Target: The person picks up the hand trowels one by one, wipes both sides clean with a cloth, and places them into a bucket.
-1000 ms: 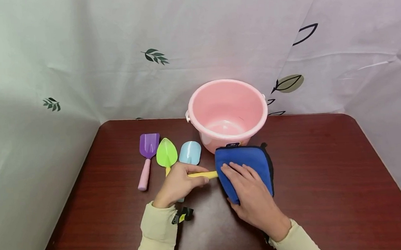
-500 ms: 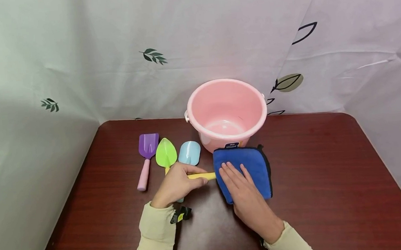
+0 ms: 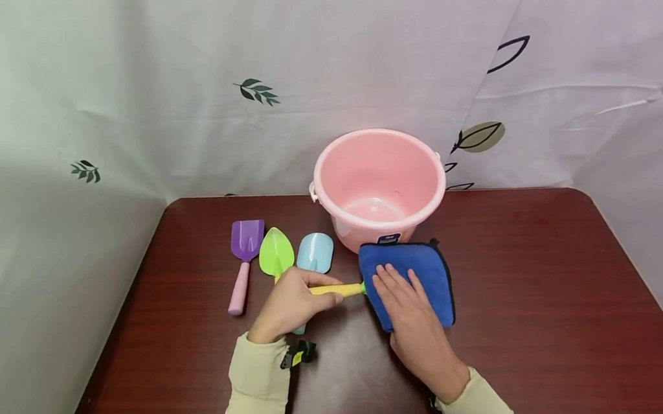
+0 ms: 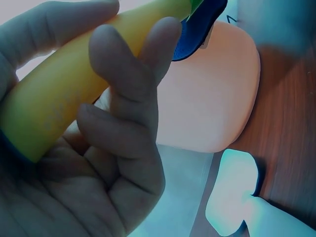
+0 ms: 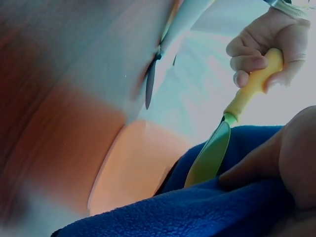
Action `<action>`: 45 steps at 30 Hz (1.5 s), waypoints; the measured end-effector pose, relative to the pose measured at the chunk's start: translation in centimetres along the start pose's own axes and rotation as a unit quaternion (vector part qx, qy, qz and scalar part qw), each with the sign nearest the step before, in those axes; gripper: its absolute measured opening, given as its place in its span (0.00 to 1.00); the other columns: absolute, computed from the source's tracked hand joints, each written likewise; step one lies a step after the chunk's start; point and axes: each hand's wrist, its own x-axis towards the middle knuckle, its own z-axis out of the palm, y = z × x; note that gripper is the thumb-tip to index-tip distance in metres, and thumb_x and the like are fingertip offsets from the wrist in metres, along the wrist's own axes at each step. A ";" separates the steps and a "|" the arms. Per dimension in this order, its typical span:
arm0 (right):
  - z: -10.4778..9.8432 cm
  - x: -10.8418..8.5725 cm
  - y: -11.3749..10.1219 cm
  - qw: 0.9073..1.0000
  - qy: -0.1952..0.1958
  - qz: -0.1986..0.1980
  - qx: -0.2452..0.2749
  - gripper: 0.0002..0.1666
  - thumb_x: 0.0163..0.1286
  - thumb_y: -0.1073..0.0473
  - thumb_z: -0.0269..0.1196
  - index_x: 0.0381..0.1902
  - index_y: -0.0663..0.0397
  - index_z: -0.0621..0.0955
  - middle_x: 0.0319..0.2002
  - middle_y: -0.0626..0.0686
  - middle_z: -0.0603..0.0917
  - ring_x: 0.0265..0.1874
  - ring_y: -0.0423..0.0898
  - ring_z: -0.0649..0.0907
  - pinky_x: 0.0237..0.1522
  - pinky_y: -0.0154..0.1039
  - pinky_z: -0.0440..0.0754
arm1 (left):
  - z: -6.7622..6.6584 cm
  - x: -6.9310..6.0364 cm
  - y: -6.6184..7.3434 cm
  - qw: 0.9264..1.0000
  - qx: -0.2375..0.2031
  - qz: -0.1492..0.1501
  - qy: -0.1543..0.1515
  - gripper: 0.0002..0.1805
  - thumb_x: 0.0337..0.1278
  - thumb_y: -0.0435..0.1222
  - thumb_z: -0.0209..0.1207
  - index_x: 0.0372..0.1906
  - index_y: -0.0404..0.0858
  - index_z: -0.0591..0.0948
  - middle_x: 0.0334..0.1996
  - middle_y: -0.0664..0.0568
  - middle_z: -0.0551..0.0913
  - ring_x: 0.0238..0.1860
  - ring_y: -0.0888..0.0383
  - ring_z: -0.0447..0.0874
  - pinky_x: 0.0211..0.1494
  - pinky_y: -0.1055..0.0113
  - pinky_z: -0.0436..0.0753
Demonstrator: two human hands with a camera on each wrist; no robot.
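Note:
My left hand (image 3: pixel 295 304) grips the yellow handle (image 3: pixel 338 290) of a green-bladed trowel, held level above the table. Its green blade (image 5: pixel 212 158) lies inside a folded blue cloth (image 3: pixel 433 283) with black edging, so the head view hides most of it. My right hand (image 3: pixel 418 336) holds the cloth around the blade, fingers flat on top and a digit pressing the cloth on the other side in the right wrist view. Under and beside my left hand lie a second green trowel (image 3: pixel 275 253) and a light blue shovel (image 3: pixel 314 252), their handles largely covered.
Behind the cloth stands a pink bucket (image 3: pixel 348 232) with nothing visible inside. A purple shovel (image 3: pixel 248 239) with a pink handle rests at the left of the dark red table (image 3: pixel 536 282). Pale patterned sheeting (image 3: pixel 354 49) surrounds the table's back and sides.
The cloth and my right hand shift slightly along the trowel, away from the handle, and a bit of green neck now shows. My left hand keeps its grip in about the same place.

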 end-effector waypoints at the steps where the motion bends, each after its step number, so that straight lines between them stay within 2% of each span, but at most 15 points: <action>1: 0.1 0.0 0.0 1.000 0.003 0.005 -0.001 0.48 0.42 0.86 0.63 0.67 0.67 0.74 0.70 0.62 0.72 0.72 0.56 0.67 0.73 0.61 0.56 | 0.0 0.0 -0.1 1.000 0.000 -0.001 0.000 0.08 0.49 0.36 0.72 0.38 0.43 0.92 0.25 0.58 0.86 0.29 0.57 0.80 0.28 0.67 0.79; 5: 0.2 0.0 -0.1 1.000 0.012 0.021 -0.011 0.47 0.42 0.86 0.62 0.66 0.67 0.74 0.69 0.62 0.73 0.72 0.56 0.68 0.73 0.61 0.56 | -0.2 0.0 -0.3 1.000 0.001 -0.002 0.001 0.08 0.49 0.36 0.72 0.38 0.44 0.92 0.24 0.58 0.86 0.28 0.57 0.79 0.28 0.67 0.78; 15: -0.2 0.4 0.1 0.998 0.008 0.052 -0.026 0.44 0.45 0.85 0.62 0.64 0.63 0.78 0.69 0.58 0.74 0.72 0.56 0.68 0.73 0.62 0.54 | -0.7 -0.2 -0.4 1.000 -0.003 -0.005 0.002 0.09 0.50 0.36 0.72 0.38 0.44 0.92 0.24 0.57 0.85 0.27 0.57 0.78 0.28 0.68 0.77; 27: -0.6 0.4 0.9 0.997 0.036 0.070 0.007 0.44 0.40 0.87 0.62 0.61 0.65 0.80 0.66 0.59 0.77 0.71 0.59 0.69 0.70 0.64 0.60 | -1.0 -0.4 -0.2 1.000 -0.015 -0.014 0.001 0.09 0.50 0.35 0.72 0.39 0.42 0.92 0.26 0.56 0.87 0.28 0.54 0.78 0.28 0.68 0.77; 33: -1.2 0.4 1.6 0.995 0.065 0.077 0.016 0.42 0.37 0.88 0.61 0.57 0.66 0.83 0.63 0.59 0.80 0.68 0.58 0.72 0.68 0.59 0.67 | -1.0 -0.3 -0.3 1.000 -0.018 -0.014 0.001 0.09 0.50 0.35 0.72 0.38 0.43 0.92 0.27 0.55 0.88 0.30 0.50 0.80 0.29 0.68 0.76; 38: -1.5 0.2 2.2 0.991 0.096 0.084 0.033 0.42 0.37 0.89 0.59 0.56 0.66 0.83 0.62 0.58 0.81 0.68 0.56 0.73 0.62 0.56 0.75 | -1.1 -0.4 -0.3 1.000 -0.021 -0.012 0.002 0.09 0.50 0.35 0.72 0.38 0.44 0.92 0.28 0.56 0.88 0.30 0.54 0.80 0.30 0.68 0.78; 45: -1.8 0.2 2.8 0.986 0.136 0.090 0.044 0.43 0.38 0.92 0.56 0.56 0.68 0.83 0.61 0.58 0.81 0.66 0.56 0.75 0.60 0.56 0.77 | -1.4 -0.4 -0.4 1.000 -0.009 -0.012 0.012 0.09 0.50 0.36 0.72 0.39 0.46 0.92 0.27 0.58 0.88 0.30 0.57 0.80 0.32 0.67 0.78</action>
